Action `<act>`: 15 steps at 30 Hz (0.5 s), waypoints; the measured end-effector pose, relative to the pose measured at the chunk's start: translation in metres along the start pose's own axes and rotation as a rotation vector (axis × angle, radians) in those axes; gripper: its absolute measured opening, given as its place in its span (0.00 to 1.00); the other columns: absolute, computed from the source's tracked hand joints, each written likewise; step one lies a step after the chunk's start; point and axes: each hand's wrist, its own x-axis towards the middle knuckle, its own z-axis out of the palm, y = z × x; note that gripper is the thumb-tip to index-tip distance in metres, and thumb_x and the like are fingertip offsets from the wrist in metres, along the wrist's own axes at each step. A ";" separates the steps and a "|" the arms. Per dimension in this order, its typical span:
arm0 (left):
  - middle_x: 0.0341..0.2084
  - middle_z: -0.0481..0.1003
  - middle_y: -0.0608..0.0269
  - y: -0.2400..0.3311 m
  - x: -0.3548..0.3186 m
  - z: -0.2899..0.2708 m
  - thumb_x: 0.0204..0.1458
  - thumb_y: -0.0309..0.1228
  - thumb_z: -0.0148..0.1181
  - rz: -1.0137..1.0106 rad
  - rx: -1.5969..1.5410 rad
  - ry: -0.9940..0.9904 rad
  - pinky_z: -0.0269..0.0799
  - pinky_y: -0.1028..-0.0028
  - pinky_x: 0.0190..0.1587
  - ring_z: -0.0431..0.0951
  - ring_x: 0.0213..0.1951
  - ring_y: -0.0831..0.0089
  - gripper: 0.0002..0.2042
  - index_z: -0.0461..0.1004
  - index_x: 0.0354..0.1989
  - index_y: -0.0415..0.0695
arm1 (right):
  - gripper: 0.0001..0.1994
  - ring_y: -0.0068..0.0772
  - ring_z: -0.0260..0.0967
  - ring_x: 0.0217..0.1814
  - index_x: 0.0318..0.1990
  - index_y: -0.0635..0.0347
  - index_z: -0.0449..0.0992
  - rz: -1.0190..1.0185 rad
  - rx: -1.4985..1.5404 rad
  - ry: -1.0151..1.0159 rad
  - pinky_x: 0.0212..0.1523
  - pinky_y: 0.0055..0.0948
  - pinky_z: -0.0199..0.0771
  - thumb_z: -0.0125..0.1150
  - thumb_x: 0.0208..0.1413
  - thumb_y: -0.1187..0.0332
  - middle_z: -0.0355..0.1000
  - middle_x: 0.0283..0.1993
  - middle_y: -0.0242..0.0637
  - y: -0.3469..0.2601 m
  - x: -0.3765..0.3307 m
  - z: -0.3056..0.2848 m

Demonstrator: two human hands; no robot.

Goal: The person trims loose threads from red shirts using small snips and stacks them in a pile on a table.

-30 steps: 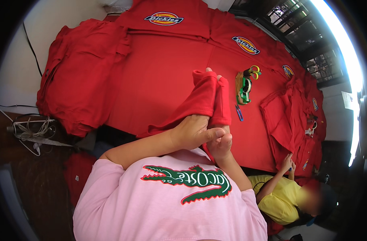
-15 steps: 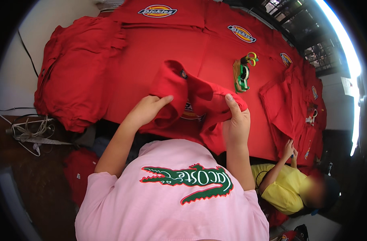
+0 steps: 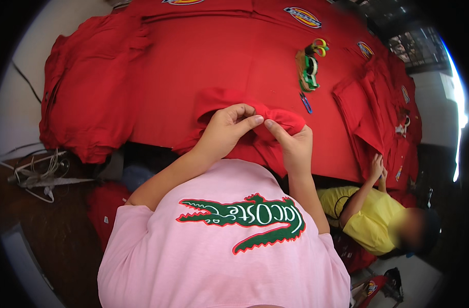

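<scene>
A red garment [image 3: 219, 97] is bunched up at the near edge of the table, in front of my chest. My left hand [image 3: 225, 128] pinches its cloth between thumb and fingertips. My right hand [image 3: 296, 146] grips a folded part of the same garment, with its thumb on top. Both thumb tips nearly meet at one spot on the fabric. The rest of the garment hangs in loose folds below my hands. Beyond my right hand lie blue thread snips [image 3: 306, 102] on the red cloth.
A green tape dispenser [image 3: 307, 77] and yellow-handled scissors [image 3: 320, 47] stand farther back. At left is a big pile of red garments [image 3: 93, 87]. At right, a co-worker in yellow [image 3: 370, 220] handles red garments [image 3: 367, 113]. Tangled white cables [image 3: 44, 172] hang at lower left.
My hands have come together from wide apart, and the garment's spread opening is now bunched between them. The blue snips have come into sight. The whole view has shifted slightly.
</scene>
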 end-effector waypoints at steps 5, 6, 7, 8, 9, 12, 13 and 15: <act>0.44 0.78 0.65 -0.017 0.007 0.011 0.67 0.32 0.62 0.048 -0.008 0.020 0.73 0.77 0.52 0.78 0.46 0.79 0.13 0.75 0.53 0.36 | 0.07 0.21 0.79 0.35 0.42 0.66 0.84 -0.136 -0.132 0.037 0.39 0.28 0.81 0.64 0.59 0.74 0.84 0.34 0.36 0.000 0.000 0.000; 0.43 0.78 0.65 -0.005 0.005 0.018 0.67 0.31 0.62 0.055 -0.041 0.001 0.73 0.77 0.52 0.77 0.46 0.79 0.12 0.76 0.51 0.35 | 0.08 0.25 0.79 0.31 0.41 0.65 0.83 -0.214 -0.153 0.057 0.37 0.31 0.80 0.64 0.57 0.71 0.82 0.31 0.41 0.007 0.001 -0.001; 0.46 0.80 0.62 -0.014 0.009 0.006 0.68 0.29 0.60 0.017 -0.022 0.019 0.74 0.76 0.53 0.79 0.48 0.77 0.10 0.75 0.52 0.35 | 0.08 0.30 0.78 0.28 0.39 0.66 0.83 -0.240 -0.316 0.069 0.33 0.34 0.79 0.64 0.56 0.71 0.81 0.29 0.44 -0.004 -0.001 -0.002; 0.47 0.80 0.60 -0.019 0.010 0.004 0.69 0.28 0.58 0.046 -0.078 0.011 0.75 0.76 0.54 0.80 0.49 0.76 0.09 0.74 0.51 0.36 | 0.07 0.32 0.77 0.26 0.37 0.66 0.82 -0.285 -0.366 0.093 0.32 0.35 0.77 0.64 0.54 0.72 0.80 0.28 0.43 0.004 -0.001 -0.003; 0.49 0.79 0.57 -0.027 0.013 -0.004 0.69 0.27 0.57 0.049 -0.163 -0.041 0.77 0.73 0.56 0.81 0.51 0.72 0.10 0.72 0.54 0.36 | 0.06 0.33 0.76 0.25 0.36 0.66 0.82 -0.322 -0.413 0.107 0.30 0.37 0.76 0.64 0.53 0.72 0.80 0.27 0.43 0.012 -0.004 -0.005; 0.46 0.80 0.59 -0.024 0.014 -0.004 0.70 0.27 0.56 0.086 -0.276 -0.226 0.74 0.74 0.57 0.80 0.50 0.73 0.08 0.74 0.52 0.39 | 0.05 0.16 0.66 0.23 0.28 0.67 0.79 -0.196 -0.049 0.118 0.26 0.29 0.69 0.65 0.53 0.75 0.72 0.20 0.32 -0.005 -0.023 -0.004; 0.47 0.80 0.60 -0.024 0.015 -0.004 0.70 0.27 0.56 0.074 -0.293 -0.304 0.74 0.73 0.58 0.80 0.51 0.73 0.08 0.74 0.53 0.40 | 0.06 0.16 0.65 0.22 0.25 0.68 0.78 -0.148 0.011 0.120 0.24 0.28 0.68 0.65 0.53 0.76 0.71 0.18 0.30 -0.005 -0.028 -0.009; 0.47 0.80 0.61 -0.028 0.015 -0.011 0.70 0.28 0.56 0.055 -0.266 -0.316 0.74 0.73 0.57 0.80 0.50 0.74 0.09 0.74 0.53 0.39 | 0.09 0.15 0.64 0.21 0.21 0.67 0.76 -0.095 0.113 0.121 0.23 0.27 0.66 0.65 0.51 0.77 0.69 0.17 0.29 0.003 -0.027 -0.009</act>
